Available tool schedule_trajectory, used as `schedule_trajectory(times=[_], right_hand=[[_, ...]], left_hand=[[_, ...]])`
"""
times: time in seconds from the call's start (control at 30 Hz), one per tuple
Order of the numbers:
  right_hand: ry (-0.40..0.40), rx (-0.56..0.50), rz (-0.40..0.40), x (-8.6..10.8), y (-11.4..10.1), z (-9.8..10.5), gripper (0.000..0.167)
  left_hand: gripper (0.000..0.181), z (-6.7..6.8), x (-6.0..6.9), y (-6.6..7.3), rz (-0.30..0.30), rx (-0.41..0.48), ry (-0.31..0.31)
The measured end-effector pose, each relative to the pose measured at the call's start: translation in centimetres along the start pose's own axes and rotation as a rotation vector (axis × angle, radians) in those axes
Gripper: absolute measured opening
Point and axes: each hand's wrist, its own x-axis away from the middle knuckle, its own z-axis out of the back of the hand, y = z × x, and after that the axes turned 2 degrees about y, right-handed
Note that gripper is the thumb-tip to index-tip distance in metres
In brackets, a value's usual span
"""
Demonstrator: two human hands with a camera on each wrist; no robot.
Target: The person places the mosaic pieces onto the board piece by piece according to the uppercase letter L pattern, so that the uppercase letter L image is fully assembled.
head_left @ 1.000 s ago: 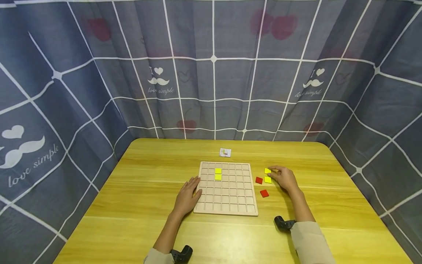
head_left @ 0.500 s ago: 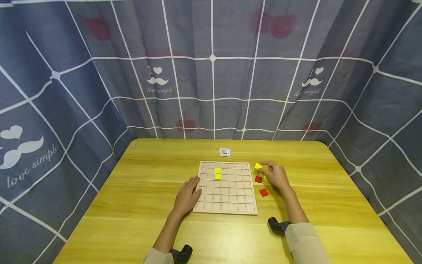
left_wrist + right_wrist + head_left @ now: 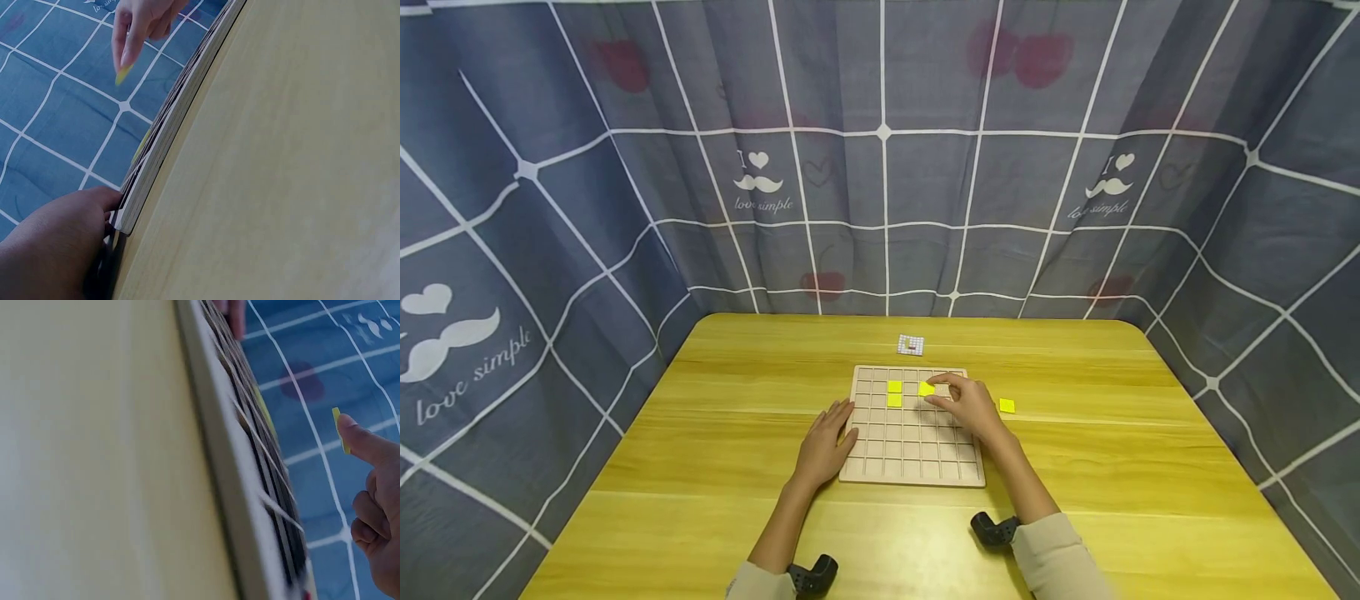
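Note:
My right hand [image 3: 967,408] pinches a yellow square tile [image 3: 927,389] between thumb and fingertips, above the upper part of a wooden grid board [image 3: 910,450]. From the right wrist view, the tile [image 3: 341,430] is tilted and held clear of the board. Two yellow tiles [image 3: 895,393] sit one below the other in the board's upper left cells. My left hand [image 3: 824,446] rests along the board's left edge, its fingers extended. In the left wrist view, that hand [image 3: 59,240] touches the board's corner.
One loose yellow tile [image 3: 1007,406] lies right of the board. The right hand and forearm hide the red tiles in the head view. A small card with a printed grid [image 3: 911,345] lies behind the board. A patterned curtain [image 3: 850,183] surrounds the wooden table [image 3: 737,400].
My right hand picked up a yellow tile from right of the board and carried it left, over the board. The left hand stayed at the board's left edge.

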Motion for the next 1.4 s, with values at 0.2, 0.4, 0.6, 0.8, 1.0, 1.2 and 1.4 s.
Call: schedule_trajectory(times=[0.2,0.4,0.6,0.8,1.0,1.2,1.4], right_hand=[[-0.072,0.014,0.032,0.1,-1.0,-3.0,0.029],[-0.114,0.045,0.025,0.3,-1.4,-4.6,0.029],[-0.162,0.09,0.008,0.4,-1.3,-5.2,0.028],[-0.15,0.105,0.037,0.3,-1.3,-5.3,0.028],[-0.145,0.11,0.049,0.4,-1.4,-5.4,0.028],[-0.131,0.096,0.036,0.6,-1.3,-5.4,0.028],[-0.093,0.017,0.005,1.1,-0.7,-4.7,0.028]], left_hand=[[0.05,0.0,0.0,0.0,0.004,0.003,-0.007],[0.05,-0.1,0.0,0.0,-0.003,0.004,-0.004],[0.05,0.0,-0.1,0.1,-0.007,0.009,-0.002],[0.049,0.1,-0.2,0.1,-0.007,0.013,0.007],[0.049,0.0,-0.1,0.0,-0.007,0.001,0.01],[0.05,0.0,-0.1,0.0,0.003,0.017,0.006],[0.05,0.2,0.1,0.2,0.001,0.019,-0.001]])
